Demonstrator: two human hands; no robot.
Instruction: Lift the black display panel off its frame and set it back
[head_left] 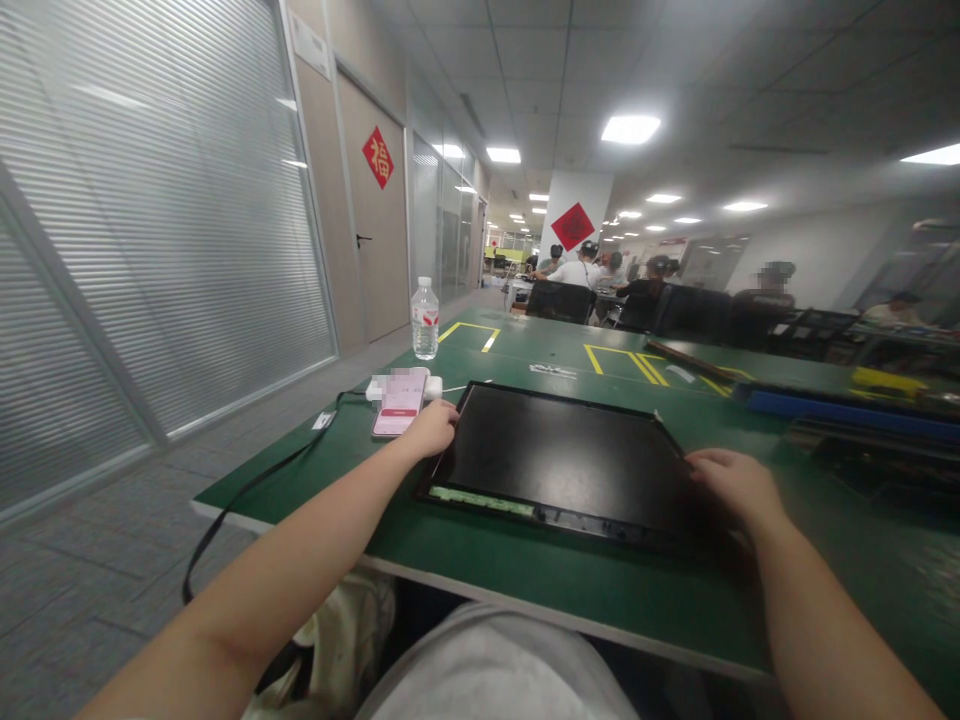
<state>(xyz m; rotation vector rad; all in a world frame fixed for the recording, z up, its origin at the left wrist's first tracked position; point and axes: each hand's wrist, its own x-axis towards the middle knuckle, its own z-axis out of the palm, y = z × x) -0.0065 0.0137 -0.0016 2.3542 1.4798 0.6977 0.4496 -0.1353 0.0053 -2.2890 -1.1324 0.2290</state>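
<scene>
In front of me a black flat display panel (562, 450) lies on the green table, its dark glossy face up. A green circuit strip (480, 502) runs along the left part of its near edge. My left hand (433, 428) grips the panel's left edge, fingers curled over the frame. At the right edge, my right hand (731, 485) holds the frame with thumb and fingers closed on it; part of its grip is hidden. A phone (400, 405) with a lit pinkish screen lies just left of my left hand.
A clear water bottle (425, 320) stands behind the phone. A black strap (255, 485) hangs over the table's left edge. Yellow tape outlines (626, 362) mark the green table (300, 500). A long blue piece (847, 412) lies at right. Several people sit in the background.
</scene>
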